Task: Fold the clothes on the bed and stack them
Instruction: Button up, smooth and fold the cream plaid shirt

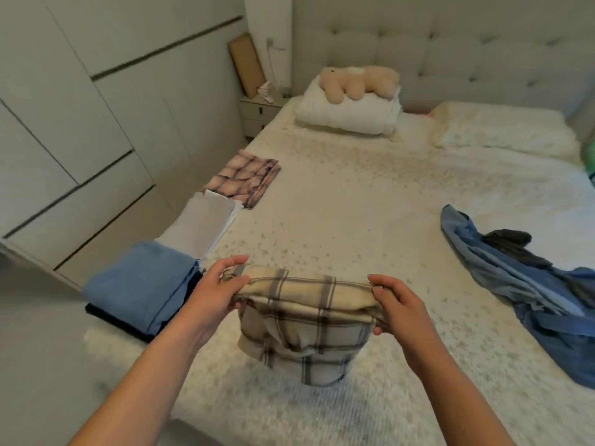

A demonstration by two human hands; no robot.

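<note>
A cream plaid garment (302, 323) hangs folded over in the air above the bed's near edge. My left hand (220, 289) grips its top left corner and my right hand (394, 304) grips its top right corner. Along the left edge of the bed (338, 204) lie folded items: a blue folded piece on a dark one (141, 288), a white folded stack (203, 223) and a pink-and-purple checked piece (246, 177). At the right lies an unfolded heap of blue clothes (528, 288) with a dark grey item (512, 244) on top.
A folded white duvet (347, 115) with a beige teddy bear (357, 82) sits at the head of the bed, beside a pillow (502, 130). White wardrobes (80, 123) line the left wall, with a small nightstand (257, 115) in the corner.
</note>
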